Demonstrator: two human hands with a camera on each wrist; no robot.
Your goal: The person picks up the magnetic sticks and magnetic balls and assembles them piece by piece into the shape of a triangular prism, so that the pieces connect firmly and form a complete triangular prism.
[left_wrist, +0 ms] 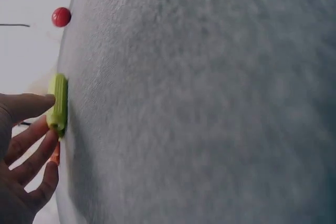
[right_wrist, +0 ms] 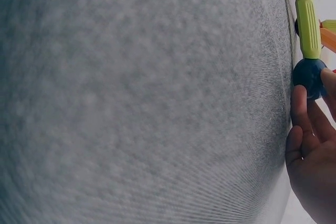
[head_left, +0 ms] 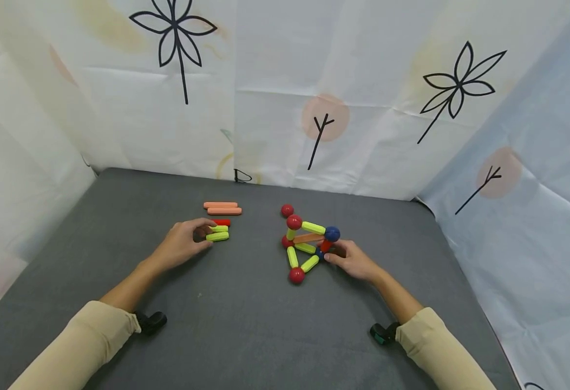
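My left hand (head_left: 184,244) is at a small group of short rods on the left. In the left wrist view its thumb and fingers pinch the end of a yellow-green rod (left_wrist: 60,100). A second yellow-green rod (head_left: 220,228) and a red rod (head_left: 222,222) lie beside it. On the right, my right hand (head_left: 352,260) holds the lower blue ball (right_wrist: 310,77) of a built frame between thumb and fingers. Yellow-green rods (head_left: 292,257), an orange rod (head_left: 308,238) and a red rod link its red balls (head_left: 296,275) and blue balls (head_left: 332,234).
Two orange rods (head_left: 224,211) lie side by side beyond the left hand. A loose red ball (head_left: 287,210) sits just behind the frame. The grey tabletop (head_left: 246,325) meets a patterned white cloth (head_left: 275,130) at the back and sides.
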